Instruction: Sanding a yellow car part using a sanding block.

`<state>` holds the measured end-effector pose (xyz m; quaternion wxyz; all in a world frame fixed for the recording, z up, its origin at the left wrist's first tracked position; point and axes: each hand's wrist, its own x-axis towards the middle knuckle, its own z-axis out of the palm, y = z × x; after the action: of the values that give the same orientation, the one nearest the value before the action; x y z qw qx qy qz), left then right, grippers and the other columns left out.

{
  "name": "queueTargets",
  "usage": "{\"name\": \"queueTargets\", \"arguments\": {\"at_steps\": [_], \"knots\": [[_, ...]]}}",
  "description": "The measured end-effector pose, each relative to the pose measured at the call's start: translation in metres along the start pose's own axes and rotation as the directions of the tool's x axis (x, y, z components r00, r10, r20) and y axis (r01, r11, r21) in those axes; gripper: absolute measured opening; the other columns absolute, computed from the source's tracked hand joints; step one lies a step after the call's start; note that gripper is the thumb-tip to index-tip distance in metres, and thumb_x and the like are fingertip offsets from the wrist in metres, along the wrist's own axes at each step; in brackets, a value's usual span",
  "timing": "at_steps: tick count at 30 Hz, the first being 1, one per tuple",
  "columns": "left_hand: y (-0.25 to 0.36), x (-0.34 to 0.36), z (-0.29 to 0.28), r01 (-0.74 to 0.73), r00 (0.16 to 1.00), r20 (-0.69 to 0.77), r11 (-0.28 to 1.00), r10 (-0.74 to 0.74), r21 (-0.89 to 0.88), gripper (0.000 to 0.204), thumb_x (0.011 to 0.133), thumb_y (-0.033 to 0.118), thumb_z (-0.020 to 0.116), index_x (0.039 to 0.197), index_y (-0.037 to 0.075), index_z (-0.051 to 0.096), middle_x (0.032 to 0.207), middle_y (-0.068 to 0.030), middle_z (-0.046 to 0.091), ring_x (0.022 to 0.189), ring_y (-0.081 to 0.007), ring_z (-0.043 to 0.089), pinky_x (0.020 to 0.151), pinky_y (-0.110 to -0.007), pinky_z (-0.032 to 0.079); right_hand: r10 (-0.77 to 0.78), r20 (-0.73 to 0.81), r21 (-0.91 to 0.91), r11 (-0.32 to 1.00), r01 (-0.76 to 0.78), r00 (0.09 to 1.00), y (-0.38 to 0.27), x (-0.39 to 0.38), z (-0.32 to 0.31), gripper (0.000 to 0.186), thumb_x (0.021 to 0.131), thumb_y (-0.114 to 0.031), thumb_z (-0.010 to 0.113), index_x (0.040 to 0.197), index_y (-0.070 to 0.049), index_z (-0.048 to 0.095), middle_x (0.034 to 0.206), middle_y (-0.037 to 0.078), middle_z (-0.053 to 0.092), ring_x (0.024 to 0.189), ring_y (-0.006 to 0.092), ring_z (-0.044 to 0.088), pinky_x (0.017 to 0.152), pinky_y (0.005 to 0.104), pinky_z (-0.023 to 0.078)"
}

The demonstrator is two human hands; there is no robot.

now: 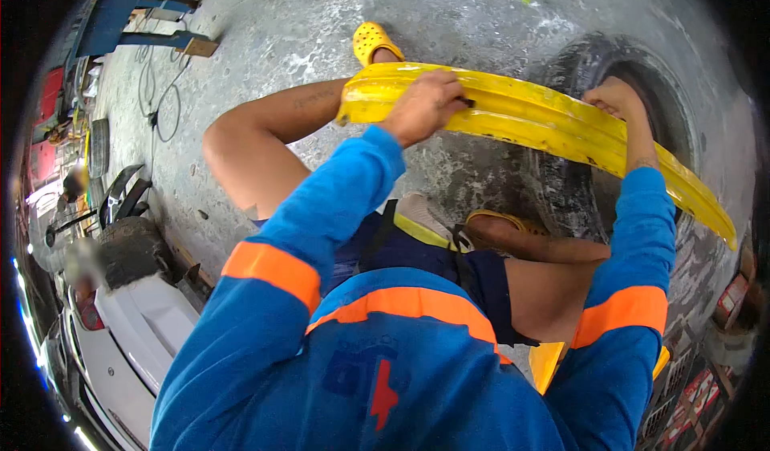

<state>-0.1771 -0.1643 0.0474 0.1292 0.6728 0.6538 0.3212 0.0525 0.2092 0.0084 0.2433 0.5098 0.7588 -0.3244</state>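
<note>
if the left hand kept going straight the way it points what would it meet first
The left hand already touches the yellow curved strip; past its upper edge, the concrete floor looks like the first thing in line, though depth is unclear.

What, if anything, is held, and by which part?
The right hand holds the yellow strip by its far edge, right of middle. Whether the left hand grips it is unclear.
</note>
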Motion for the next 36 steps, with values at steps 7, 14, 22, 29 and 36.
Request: {"name": "queueTargets", "arguments": {"at_steps": [7,14,22,29,36], "knots": [[-0.049,-0.065,-0.02,0.22,0.975,0.003,0.974,-0.22,0.046,0.014,0.086,0.007,0.074,0.097,0.001,0.071,0.098,-0.0179,0.068,0.096,-0.0368,0.067,0.088,-0.044,0.053,0.01,-0.014,-0.033,0.999,-0.011,1.0,0.002,-0.001,0.002,0.028,0.072,-0.026,0.082,0.06,-0.006,0.066,0.053,0.005,0.056,0.041,0.0147,0.047,0.041,0.0338,0.033],[-0.1,-0.068,-0.018,0.478,0.782,-0.352,0.858,-0.514,-0.189,0.022,0.091,0.019,0.077,0.102,0.001,0.07,0.095,-0.0142,0.072,0.092,-0.028,0.07,0.085,-0.037,0.054,-0.136,-0.159,0.112,0.982,0.154,0.978,0.019,0.009,0.002,0.033,0.079,-0.034,0.078,0.066,-0.005,0.071,0.056,0.002,0.058,0.048,0.0141,0.05,0.047,0.0338,0.036],[-0.103,-0.072,-0.028,0.162,0.395,-0.282,0.368,-0.874,-0.916,0.015,0.097,0.016,0.074,0.1,0.006,0.063,0.093,-0.0053,0.069,0.091,-0.0194,0.07,0.082,-0.031,0.056,-0.647,-0.424,0.213,0.608,0.765,0.633,-0.105,-0.083,0.082,0.018,0.076,-0.019,0.081,0.081,-0.007,0.069,0.073,0.005,0.068,0.069,0.0142,0.065,0.065,0.0314,0.051],[-0.113,-0.083,-0.024,-0.132,0.352,-0.162,0.122,-0.922,-0.984,0.015,0.095,0.009,0.074,0.098,0.006,0.06,0.092,-0.0087,0.067,0.09,-0.0258,0.071,0.084,-0.038,0.058,-0.811,-0.417,-0.153,0.508,0.847,0.411,-0.253,-0.143,0.231,0.017,0.085,-0.014,0.074,0.092,-0.002,0.064,0.092,0.02,0.066,0.092,0.0399,0.065,0.082,0.0491,0.053],[-0.102,-0.074,-0.032,-0.111,0.409,-0.139,0.102,-0.902,-0.989,0.017,0.093,0.004,0.075,0.098,0.006,0.059,0.092,-0.0084,0.066,0.09,-0.0259,0.071,0.085,-0.036,0.057,-0.802,-0.492,-0.177,0.474,0.862,0.34,-0.235,-0.13,0.244,0.011,0.09,-0.011,0.07,0.09,0.0,0.065,0.094,0.02,0.064,0.093,0.0401,0.064,0.082,0.0491,0.053]]}}
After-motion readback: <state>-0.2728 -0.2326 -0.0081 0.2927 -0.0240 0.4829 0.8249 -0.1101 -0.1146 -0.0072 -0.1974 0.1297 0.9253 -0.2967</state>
